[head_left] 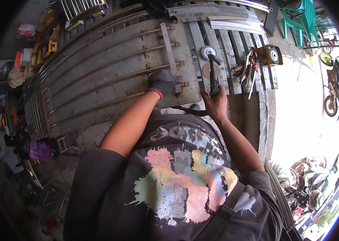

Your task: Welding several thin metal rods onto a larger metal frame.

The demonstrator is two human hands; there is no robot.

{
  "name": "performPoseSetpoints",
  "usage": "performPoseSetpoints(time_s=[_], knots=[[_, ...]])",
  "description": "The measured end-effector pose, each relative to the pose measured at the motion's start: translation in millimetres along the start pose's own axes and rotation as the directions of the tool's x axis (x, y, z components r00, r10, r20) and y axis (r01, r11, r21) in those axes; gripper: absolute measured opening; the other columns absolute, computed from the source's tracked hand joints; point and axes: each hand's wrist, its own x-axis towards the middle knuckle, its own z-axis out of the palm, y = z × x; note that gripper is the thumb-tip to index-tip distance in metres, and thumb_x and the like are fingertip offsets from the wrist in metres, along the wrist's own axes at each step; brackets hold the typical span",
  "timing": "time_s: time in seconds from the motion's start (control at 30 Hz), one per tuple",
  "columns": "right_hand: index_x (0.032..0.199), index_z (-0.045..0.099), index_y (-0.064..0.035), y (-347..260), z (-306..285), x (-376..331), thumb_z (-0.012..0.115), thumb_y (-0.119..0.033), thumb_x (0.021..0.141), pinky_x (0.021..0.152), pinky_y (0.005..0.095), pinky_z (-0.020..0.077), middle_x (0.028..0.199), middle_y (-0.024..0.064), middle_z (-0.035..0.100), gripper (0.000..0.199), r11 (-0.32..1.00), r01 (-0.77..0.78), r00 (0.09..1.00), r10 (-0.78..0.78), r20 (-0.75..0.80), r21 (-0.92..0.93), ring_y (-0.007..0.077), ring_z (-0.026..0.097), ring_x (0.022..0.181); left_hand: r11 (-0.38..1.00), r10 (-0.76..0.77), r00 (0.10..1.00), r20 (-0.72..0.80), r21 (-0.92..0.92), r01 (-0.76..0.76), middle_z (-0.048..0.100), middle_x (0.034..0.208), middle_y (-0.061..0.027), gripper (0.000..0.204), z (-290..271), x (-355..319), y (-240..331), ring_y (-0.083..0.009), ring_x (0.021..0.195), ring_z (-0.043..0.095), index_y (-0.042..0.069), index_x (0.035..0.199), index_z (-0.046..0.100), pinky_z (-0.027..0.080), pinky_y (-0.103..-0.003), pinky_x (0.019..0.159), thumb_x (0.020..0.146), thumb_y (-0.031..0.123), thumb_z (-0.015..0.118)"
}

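Observation:
My left hand (162,82), in a dark grey glove with a red cuff, rests flat on the near edge of a large grey metal panel (97,80) with raised rods across it, next to an upright flat bar (170,48). My bare right hand (216,103) grips the black body of an angle grinder (213,76). The grinder's round disc (208,52) points away from me and sits over the slatted part of the panel. My dark printed shirt fills the lower middle of the view.
Pliers and loose hand tools (249,68) lie on the slats beside a yellow boxy tool (272,55). Yellow tools (47,40) and clutter line the left side. A green plastic chair (302,20) and parked motorcycles (332,90) stand in the sunlit area to the right.

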Motion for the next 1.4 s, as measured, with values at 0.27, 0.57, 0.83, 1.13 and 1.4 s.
performPoseSetpoints(time_s=[0.27,0.57,0.83,1.13,1.4], knots=[[0.105,0.06,0.0031,-14.5,-32.1,-3.8,0.085,-0.032,0.083,0.074,0.0477,0.0538,0.083,0.0207,0.068,0.048,0.994,-0.011,0.996,0.021,0.086,-0.108,0.0374,0.068,0.077,1.0,0.014,1.0,-0.019,-0.004,-0.014,0.075,0.094,-0.0234,0.058,7.4,3.5,-9.7,-0.0426,0.092,0.072,0.006,0.091,0.08,0.057,-0.051,0.08,0.083,0.064,0.073],[0.116,0.064,0.0017,-101.7,-150.6,-17.3,0.087,-0.013,0.082,0.069,0.0313,0.0515,0.083,0.0049,0.068,0.043,0.989,-0.056,0.994,0.043,-0.1,-0.135,0.0123,0.061,0.076,1.0,-0.001,0.993,-0.12,-0.008,0.0,0.075,0.102,-0.0232,0.058,-29.4,31.0,-15.3,-0.0423,0.1,0.072,0.008,0.097,0.079,0.057,-0.049,0.086,0.085,0.064,0.071],[0.119,0.059,-0.0024,-138.3,-236.5,-53.3,0.08,0.002,0.082,0.071,0.0224,0.0479,0.087,-0.002,0.06,0.043,0.998,0.021,0.927,-0.044,-0.374,-0.066,0.0064,0.056,0.079,0.976,-0.1,0.96,-0.262,0.16,0.145,0.07,0.132,-0.0233,0.091,-92.1,110.8,-11.7,-0.0372,0.123,0.068,0.005,0.13,0.071,0.053,-0.051,0.1,0.075,0.078,0.072],[0.13,0.055,-0.004,-125.1,-229.4,-51.9,0.08,-0.001,0.087,0.082,0.024,0.0446,0.096,-0.0012,0.062,0.05,0.997,0.073,0.935,-0.062,-0.349,0.017,0.0079,0.058,0.09,0.821,-0.116,0.993,0.029,0.565,0.079,0.011,0.175,-0.0248,0.148,-69.2,113.8,26.0,-0.0412,0.156,0.032,-0.001,0.168,0.01,0.033,-0.055,0.122,0.066,0.085,0.074],[0.142,0.048,-0.0007,-145.3,-208.8,-32.4,0.074,0.009,0.088,0.093,0.0287,0.0508,0.125,0.0101,0.06,0.061,0.979,0.135,0.898,-0.187,-0.398,-0.154,0.0142,0.061,0.113,0.83,0.145,0.978,-0.151,0.557,-0.037,0.023,0.171,-0.0179,0.147,-77.0,95.3,29.9,-0.037,0.154,0.03,0.001,0.166,0.017,0.037,-0.056,0.118,0.059,0.071,0.089]])
